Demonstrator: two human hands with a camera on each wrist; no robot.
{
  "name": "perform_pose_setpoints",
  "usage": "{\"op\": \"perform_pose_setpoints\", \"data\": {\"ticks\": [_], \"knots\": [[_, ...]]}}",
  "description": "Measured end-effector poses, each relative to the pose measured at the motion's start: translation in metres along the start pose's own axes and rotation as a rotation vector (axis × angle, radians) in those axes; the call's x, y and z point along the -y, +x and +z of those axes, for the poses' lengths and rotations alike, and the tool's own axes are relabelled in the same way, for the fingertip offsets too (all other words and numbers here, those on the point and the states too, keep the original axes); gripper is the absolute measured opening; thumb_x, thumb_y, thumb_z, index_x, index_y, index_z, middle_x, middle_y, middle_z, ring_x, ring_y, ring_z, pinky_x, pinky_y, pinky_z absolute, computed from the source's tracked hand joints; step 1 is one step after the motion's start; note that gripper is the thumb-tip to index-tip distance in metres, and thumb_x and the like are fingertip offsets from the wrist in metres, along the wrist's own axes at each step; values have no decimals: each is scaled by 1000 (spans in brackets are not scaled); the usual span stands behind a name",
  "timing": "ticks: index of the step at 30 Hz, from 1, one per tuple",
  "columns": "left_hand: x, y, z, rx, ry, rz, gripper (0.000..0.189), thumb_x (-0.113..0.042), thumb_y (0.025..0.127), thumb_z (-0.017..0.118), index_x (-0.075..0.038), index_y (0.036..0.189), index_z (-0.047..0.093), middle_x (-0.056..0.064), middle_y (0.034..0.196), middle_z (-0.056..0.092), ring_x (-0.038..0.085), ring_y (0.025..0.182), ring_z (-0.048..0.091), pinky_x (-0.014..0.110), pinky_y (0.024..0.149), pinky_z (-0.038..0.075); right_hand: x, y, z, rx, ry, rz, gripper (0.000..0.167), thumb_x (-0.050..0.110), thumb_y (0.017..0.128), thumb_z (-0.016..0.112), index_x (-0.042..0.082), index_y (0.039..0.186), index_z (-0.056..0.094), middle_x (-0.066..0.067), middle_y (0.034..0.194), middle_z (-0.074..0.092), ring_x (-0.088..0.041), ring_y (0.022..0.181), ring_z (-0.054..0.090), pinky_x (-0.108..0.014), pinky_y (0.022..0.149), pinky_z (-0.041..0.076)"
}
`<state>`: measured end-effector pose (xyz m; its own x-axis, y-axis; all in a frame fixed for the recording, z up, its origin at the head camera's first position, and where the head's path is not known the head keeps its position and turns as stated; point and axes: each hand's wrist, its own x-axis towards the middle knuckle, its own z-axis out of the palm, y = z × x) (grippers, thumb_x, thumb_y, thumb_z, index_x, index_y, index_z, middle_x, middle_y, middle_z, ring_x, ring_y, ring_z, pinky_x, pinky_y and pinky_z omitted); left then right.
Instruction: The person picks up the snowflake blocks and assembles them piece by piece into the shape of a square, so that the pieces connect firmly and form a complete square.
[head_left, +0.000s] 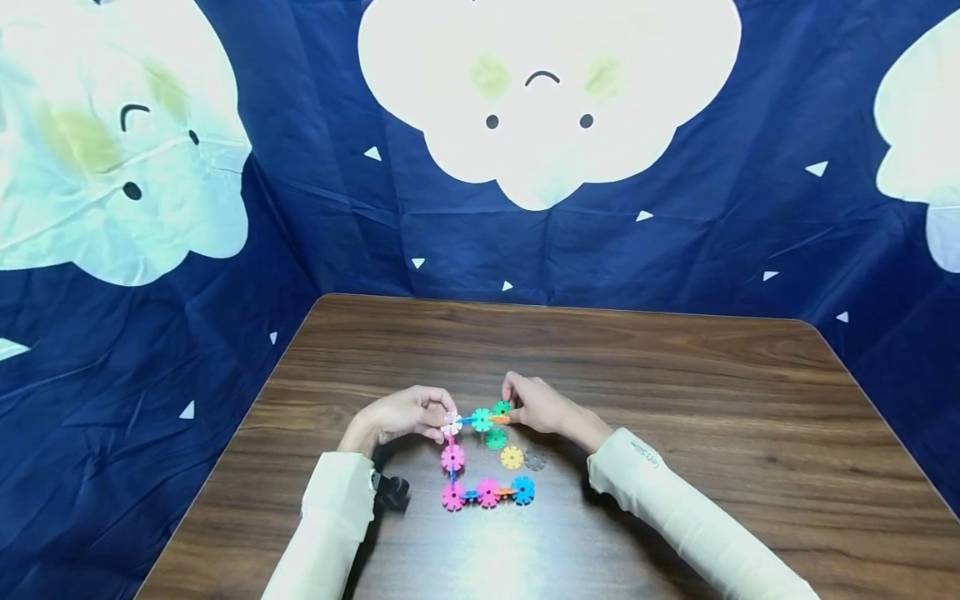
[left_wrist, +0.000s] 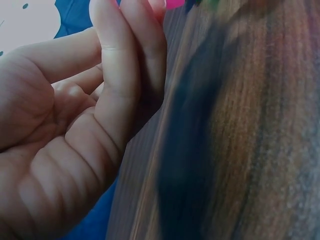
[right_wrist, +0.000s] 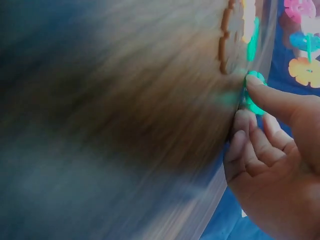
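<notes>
My left hand (head_left: 407, 414) pinches a white notched flower disc (head_left: 452, 423) at the far left corner of a chain of linked discs. From that corner a pink disc (head_left: 452, 457) and others run toward me, then right to a blue disc (head_left: 523, 490). Along the far side, a green disc (head_left: 482, 419) and an orange disc (head_left: 499, 419) extend rightward. My right hand (head_left: 546, 406) holds another green disc (right_wrist: 256, 93) between thumb and fingers, close to the orange one; whether they are joined I cannot tell. In the left wrist view the left hand's (left_wrist: 115, 65) fingertips are cut off.
Loose green (head_left: 497, 438), yellow (head_left: 512, 457) and grey (head_left: 536, 459) discs lie inside the chain's bend. A black wrist device (head_left: 392, 492) sits by the left sleeve. The wooden table (head_left: 675, 375) ends at a blue cloth backdrop (head_left: 555, 250) with white clouds.
</notes>
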<state>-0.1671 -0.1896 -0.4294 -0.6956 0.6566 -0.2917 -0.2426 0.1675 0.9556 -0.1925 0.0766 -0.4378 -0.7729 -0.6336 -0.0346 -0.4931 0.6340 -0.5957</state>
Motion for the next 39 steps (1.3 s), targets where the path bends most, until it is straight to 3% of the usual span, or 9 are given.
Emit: {"op": "perform_pose_setpoints", "data": {"ticks": [5,9,14,19,25,32,39], "knots": [[1,1,-2,39,14,47,9,3,94,51,-2,98,57,-1,82,64,7,74,62,23,71,57,-6,-7,-7,-15,119,30,16,11,90,66,8,97,52,2,75,60,-12,65,57,-23,59,47],[0,2,-1,-8,18,3,8,5,92,51,2,99,55,0,80,61,8,72,61,23,70,57,-11,-16,-14,-3,240,34,15,9,92,63,7,105,57,-4,79,65,-18,68,62,-27,60,52],[1,4,0,-57,36,-31,9,7,92,50,10,101,52,2,79,60,9,71,60,24,70,58,-10,-26,-22,18,433,68,14,9,93,60,6,107,58,-15,85,66,-31,74,64,-41,65,56],[1,6,0,-72,40,-45,7,7,91,52,7,98,53,2,77,60,9,70,60,25,69,58,-8,-31,-21,22,560,72,18,9,92,61,0,107,56,-18,85,66,-38,76,62,-38,61,52],[-1,5,0,-62,44,-42,6,5,92,52,5,98,54,1,77,61,10,70,61,25,70,58,-6,-35,-15,-15,629,122,18,8,90,62,-2,104,54,-22,84,66,-32,70,61,-30,54,48],[-2,5,1,-55,45,-42,8,5,93,50,8,99,53,1,77,60,10,70,60,25,70,58,-4,-38,-13,-33,645,155,16,10,91,62,3,103,54,-23,85,66,-28,68,60,-37,52,50],[0,6,2,-56,44,-46,6,6,92,51,7,98,53,2,78,61,9,70,61,24,69,58,-5,-38,-11,-33,656,152,18,10,90,63,1,103,54,-18,83,68,-26,68,62,-32,53,49]]}}
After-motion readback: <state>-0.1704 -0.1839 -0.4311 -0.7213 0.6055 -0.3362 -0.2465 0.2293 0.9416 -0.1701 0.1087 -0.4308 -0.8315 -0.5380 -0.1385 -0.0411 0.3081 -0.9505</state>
